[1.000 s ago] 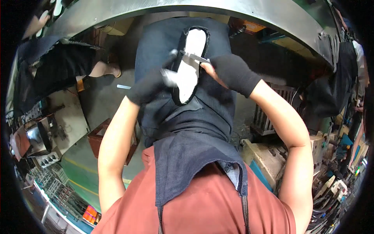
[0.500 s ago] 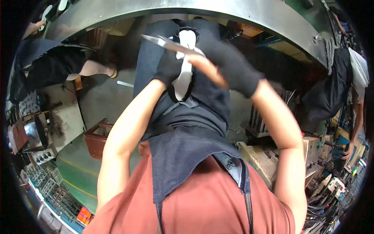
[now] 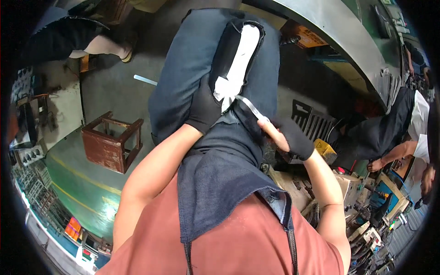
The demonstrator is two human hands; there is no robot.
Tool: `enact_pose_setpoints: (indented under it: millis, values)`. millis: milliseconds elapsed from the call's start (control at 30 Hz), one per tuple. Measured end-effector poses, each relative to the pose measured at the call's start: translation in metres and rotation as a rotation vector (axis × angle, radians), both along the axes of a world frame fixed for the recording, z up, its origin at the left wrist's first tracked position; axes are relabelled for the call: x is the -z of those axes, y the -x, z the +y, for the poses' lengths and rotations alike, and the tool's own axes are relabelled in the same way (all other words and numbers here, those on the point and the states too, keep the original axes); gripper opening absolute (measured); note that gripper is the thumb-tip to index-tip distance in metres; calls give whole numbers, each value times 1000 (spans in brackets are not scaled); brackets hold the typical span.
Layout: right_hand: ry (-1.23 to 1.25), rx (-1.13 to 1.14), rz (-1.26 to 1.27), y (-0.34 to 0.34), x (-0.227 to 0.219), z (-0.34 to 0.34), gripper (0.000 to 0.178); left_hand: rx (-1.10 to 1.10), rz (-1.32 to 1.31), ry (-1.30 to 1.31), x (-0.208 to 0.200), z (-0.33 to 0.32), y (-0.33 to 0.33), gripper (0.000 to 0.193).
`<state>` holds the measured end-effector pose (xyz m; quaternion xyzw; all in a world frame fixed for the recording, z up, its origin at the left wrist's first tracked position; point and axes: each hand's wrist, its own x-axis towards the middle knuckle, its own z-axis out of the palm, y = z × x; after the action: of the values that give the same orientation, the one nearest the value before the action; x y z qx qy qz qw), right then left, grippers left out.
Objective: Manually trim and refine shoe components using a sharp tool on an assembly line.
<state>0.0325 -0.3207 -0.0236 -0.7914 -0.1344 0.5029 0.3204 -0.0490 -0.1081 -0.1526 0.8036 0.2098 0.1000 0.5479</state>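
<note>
On my lap lies an upturned shoe [image 3: 244, 50], with a long white underside and black upper material around its edges. A crumpled white piece [image 3: 222, 88] stands up at its near end. My left hand [image 3: 205, 109], in a dark glove with bare forearm, is closed around the shoe's near left side; some of its fingers are hidden. To the right, my gloved right hand [image 3: 295, 137] grips a curved silver metal tool [image 3: 251, 106], its bare thumb lying along the handle. The tool's tip is close to the white piece; whether they touch I cannot tell.
A worn red-brown stool [image 3: 107, 144] stands on the floor at left, near a pale strip [image 3: 145, 80]. A metal counter [image 3: 339, 27] runs across the far right. A co-worker's arm [image 3: 398, 153] reaches over tools at right; another person's leg [image 3: 103, 46] shows far left.
My right hand and the tool have moved from across the shoe to its near right side. The crumpled white piece now shows. My view has turned, and the counter has shifted right.
</note>
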Motion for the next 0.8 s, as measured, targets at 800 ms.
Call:
enact_pose_setpoints:
  millis: [800]
  values:
    - [-215,-471,-633,-21,40,25,38,224,-101,-24,2,25,5,94]
